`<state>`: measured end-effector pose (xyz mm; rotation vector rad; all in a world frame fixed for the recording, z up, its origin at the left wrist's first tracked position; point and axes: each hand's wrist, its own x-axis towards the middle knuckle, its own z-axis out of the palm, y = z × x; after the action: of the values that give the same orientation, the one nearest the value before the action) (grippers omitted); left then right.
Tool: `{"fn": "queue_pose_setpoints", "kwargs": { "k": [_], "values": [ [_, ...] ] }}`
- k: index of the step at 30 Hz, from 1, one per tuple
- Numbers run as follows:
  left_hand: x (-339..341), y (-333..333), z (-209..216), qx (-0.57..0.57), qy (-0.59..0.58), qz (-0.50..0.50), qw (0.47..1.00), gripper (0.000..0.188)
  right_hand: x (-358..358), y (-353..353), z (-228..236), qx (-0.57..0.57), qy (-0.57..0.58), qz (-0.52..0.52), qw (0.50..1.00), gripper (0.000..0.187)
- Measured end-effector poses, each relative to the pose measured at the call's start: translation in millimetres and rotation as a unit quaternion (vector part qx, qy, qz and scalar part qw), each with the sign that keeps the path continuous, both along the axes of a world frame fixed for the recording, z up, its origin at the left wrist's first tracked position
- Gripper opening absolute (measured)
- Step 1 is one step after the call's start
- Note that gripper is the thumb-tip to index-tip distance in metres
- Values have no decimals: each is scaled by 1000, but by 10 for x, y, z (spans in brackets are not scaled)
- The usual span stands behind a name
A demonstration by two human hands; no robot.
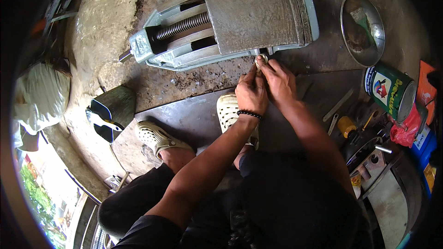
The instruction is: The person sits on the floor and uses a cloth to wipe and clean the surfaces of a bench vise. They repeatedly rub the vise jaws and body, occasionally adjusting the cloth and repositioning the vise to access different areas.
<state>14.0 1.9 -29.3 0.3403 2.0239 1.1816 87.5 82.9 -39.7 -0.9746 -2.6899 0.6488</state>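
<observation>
A large grey-blue machine vise (189, 53) with a threaded screw lies on the ground ahead of me, a flat worn metal plate (254, 11) covering its right part. At its near edge, my right hand (280, 83) pinches a small pale, shiny piece (261, 60) whose kind I cannot make out. My left hand (251, 91), a dark bead bracelet at its wrist, is closed just beside it, fingertips by the same piece. Whether the left fingers also grip it is hidden. The piece sits close against the vise's side.
A metal bowl (345, 27) with a green pad stands at the far right. Below it are a green tin (390, 90), a red plastic bag (406, 129) and several tools. At left, a cut-open dark container (122, 106) holds a brush (105, 122). My clogs rest on a metal sheet (184, 110).
</observation>
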Motion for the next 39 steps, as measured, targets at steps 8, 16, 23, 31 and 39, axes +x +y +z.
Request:
{"fn": "queue_pose_setpoints", "kwargs": {
  "k": [8,16,23,31,39],
  "values": [
    [-11,111,-21,39,50,7,998,37,-50,113,30,-10,4,-12,1000,49],
    [111,-78,-23,24,-50,8,998,37,106,89,197,-52,-66,47,995,39],
    [183,-185,71,67,-147,49,986,35,179,-233,380,-158,27,-119,980,35],
    [139,-188,47,57,-147,-49,986,42,34,-121,354,-240,82,-233,939,37],
    [19,-16,-87,147,-217,10,965,46,-94,-14,98,-166,145,-250,943,28]
  ]
}}
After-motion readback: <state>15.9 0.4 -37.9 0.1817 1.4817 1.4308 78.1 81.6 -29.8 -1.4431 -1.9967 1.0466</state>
